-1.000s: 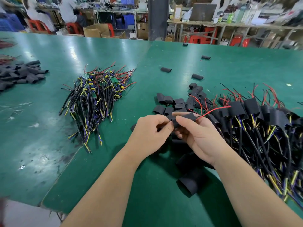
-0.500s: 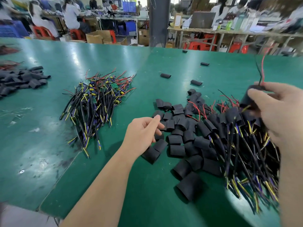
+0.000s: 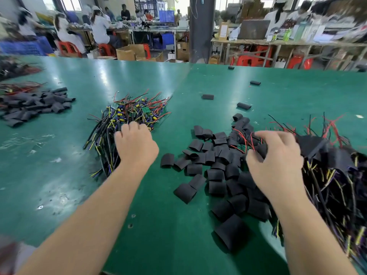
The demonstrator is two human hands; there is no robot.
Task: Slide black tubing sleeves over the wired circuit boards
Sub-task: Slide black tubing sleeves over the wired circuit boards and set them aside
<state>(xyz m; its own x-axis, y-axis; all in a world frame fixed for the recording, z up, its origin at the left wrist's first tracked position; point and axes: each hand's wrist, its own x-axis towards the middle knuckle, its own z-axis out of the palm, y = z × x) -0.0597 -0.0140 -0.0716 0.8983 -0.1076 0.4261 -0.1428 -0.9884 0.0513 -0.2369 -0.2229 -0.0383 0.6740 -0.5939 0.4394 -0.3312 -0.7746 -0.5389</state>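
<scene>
— Green table [image 3: 59, 175], contents?
— Sleeved boards [image 3: 337, 171] at right edge, bare wired boards [image 3: 127, 118] centre-left, loose sleeves [image 3: 216, 167] between.
— Hands?
— Left hand [image 3: 135, 145] curled onto bare boards; right hand [image 3: 276, 161] clawed over sleeves; grasp undeterminable.

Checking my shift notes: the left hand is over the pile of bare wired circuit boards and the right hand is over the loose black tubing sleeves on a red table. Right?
One detail is off: the table is green, not red, as the head view shows. The left hand is over the bare wired circuit boards, the right hand over the loose black tubing sleeves.
</scene>
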